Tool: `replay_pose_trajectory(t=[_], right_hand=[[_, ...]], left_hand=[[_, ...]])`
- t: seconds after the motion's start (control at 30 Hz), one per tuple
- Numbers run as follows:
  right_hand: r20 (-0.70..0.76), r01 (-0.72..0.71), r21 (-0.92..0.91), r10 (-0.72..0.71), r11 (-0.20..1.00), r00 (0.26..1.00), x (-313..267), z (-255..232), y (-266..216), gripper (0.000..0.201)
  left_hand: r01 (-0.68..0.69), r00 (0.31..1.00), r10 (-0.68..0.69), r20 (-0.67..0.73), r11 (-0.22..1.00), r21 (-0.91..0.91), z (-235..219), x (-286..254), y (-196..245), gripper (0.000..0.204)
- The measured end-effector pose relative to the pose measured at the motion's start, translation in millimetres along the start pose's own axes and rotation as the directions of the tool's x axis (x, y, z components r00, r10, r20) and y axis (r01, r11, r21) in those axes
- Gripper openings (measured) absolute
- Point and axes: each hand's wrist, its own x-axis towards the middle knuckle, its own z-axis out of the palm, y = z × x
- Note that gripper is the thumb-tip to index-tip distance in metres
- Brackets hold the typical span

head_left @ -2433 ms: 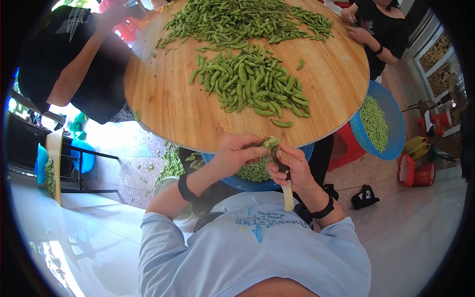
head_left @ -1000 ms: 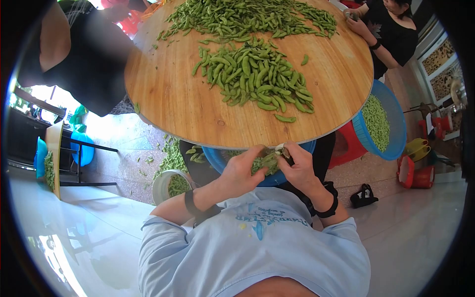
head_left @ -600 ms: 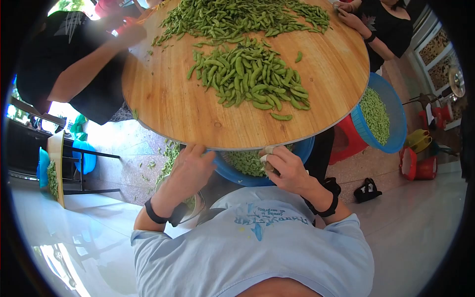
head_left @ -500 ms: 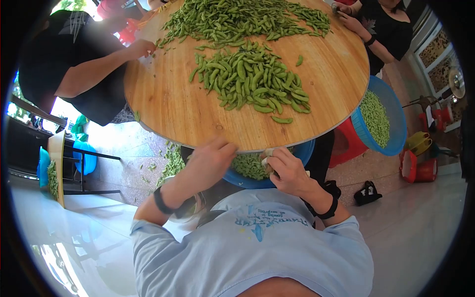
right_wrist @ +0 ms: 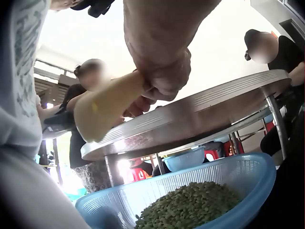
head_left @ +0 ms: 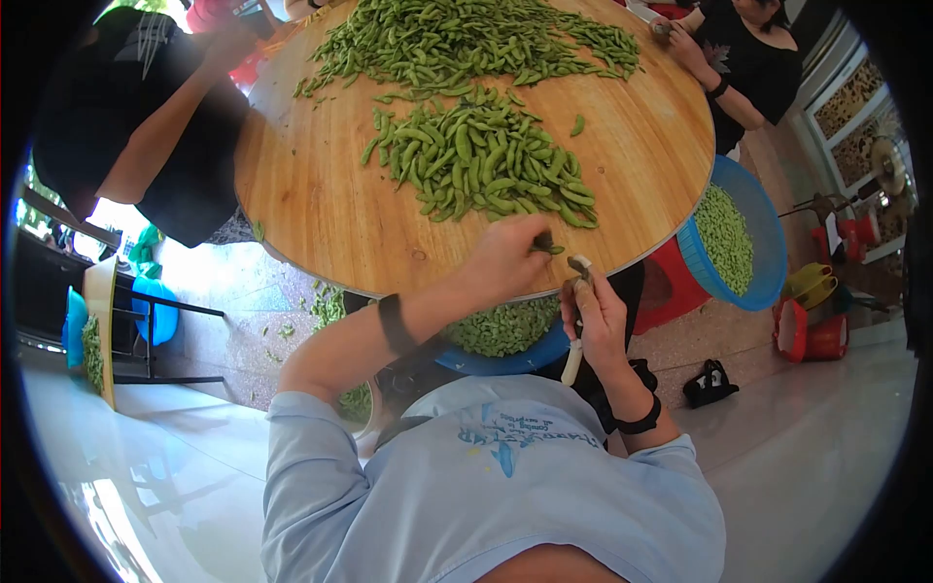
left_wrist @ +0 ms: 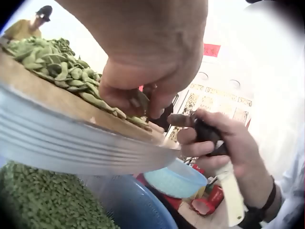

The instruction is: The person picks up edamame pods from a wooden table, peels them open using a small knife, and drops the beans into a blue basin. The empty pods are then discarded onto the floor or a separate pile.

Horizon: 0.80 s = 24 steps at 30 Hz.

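My left hand (head_left: 507, 255) reaches over the near edge of the round wooden table (head_left: 311, 209), just below a pile of green bean pods (head_left: 486, 165). Its thumb and fingers pinch a pod (left_wrist: 141, 100), seen in the left wrist view. Beside it, past the table edge, my right hand (head_left: 598, 316) grips a tool with a cream handle (left_wrist: 230, 193); a dark part shows within the fingers, and its working end is hidden. Pale wrapping covers a fingertip of this hand. Below both hands sits a blue basin (head_left: 486, 367) of shelled beans (head_left: 510, 328).
A larger heap of pods (head_left: 447, 39) covers the table's far side. People sit at left and right. Another blue basin of beans (head_left: 773, 238) stands at the right by a red stool (head_left: 671, 291). A pale bucket (head_left: 367, 413) and scattered pods (head_left: 328, 303) are at lower left.
My hands were together over the basin, then the left swung left towards the bucket. Now it has come forward and right over the table with a pod. The right has turned, showing the cream handle.
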Motion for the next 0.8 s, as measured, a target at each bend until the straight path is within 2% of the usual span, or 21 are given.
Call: replay_pose_trajectory(t=[0.03, 0.07, 0.1, 0.17, 0.3, 0.4, 0.5, 0.57, 0.8], right_hand=[[-0.017, 0.032, 0.094, -0.03, 0.995, 0.999, 1.4, -1.3, 1.7, 0.036], [0.029, 0.021, 0.149, -0.026, 0.989, 0.999, 2.3, -0.7, 1.8, 0.04], [0.023, 0.023, 0.153, -0.027, 0.988, 0.999, 3.0, 1.7, 0.0, 0.04], [0.16, -0.086, 0.334, 0.034, 0.939, 0.987, 1.7, 7.7, -4.2, 0.043], [0.276, -0.117, 0.36, 0.014, 0.926, 0.961, 3.4, 13.7, -2.4, 0.044], [0.331, -0.123, 0.322, 0.01, 0.939, 0.944, 3.3, 16.0, -1.0, 0.044], [0.348, -0.115, 0.343, -0.013, 0.932, 0.937, 1.5, 20.0, -2.0, 0.044], [0.364, -0.112, 0.344, -0.022, 0.932, 0.931, 1.9, 20.7, -1.0, 0.044], [0.337, -0.061, 0.28, -0.039, 0.958, 0.941, -1.4, 23.2, 0.0, 0.041]], left_hand=[[0.292, 0.956, -0.263, 0.128, 0.88, -0.375, -5.7, -6.1, 4.1, 0.016], [0.544, 0.834, -0.435, 0.339, 0.549, -0.634, -10.7, -11.4, 8.8, 0.018], [0.546, 0.834, -0.431, 0.344, 0.551, -0.632, -15.4, -15.8, 14.0, 0.018], [0.619, 0.722, -0.49, 0.488, 0.143, -0.772, -23.0, -26.3, 23.5, 0.019], [0.62, 0.729, -0.499, 0.468, 0.191, -0.761, -32.6, -35.4, 25.3, 0.017], [0.67, 0.686, -0.527, 0.502, 0.186, -0.719, -36.4, -42.8, 24.7, 0.019], [0.616, 0.724, -0.518, 0.456, 0.187, -0.765, -35.0, -50.2, 25.4, 0.023], [0.524, 0.773, -0.525, 0.356, 0.214, -0.824, -33.0, -52.8, 27.8, 0.015], [0.461, 0.785, -0.539, 0.305, 0.181, -0.868, -26.4, -61.9, 26.8, 0.017]])
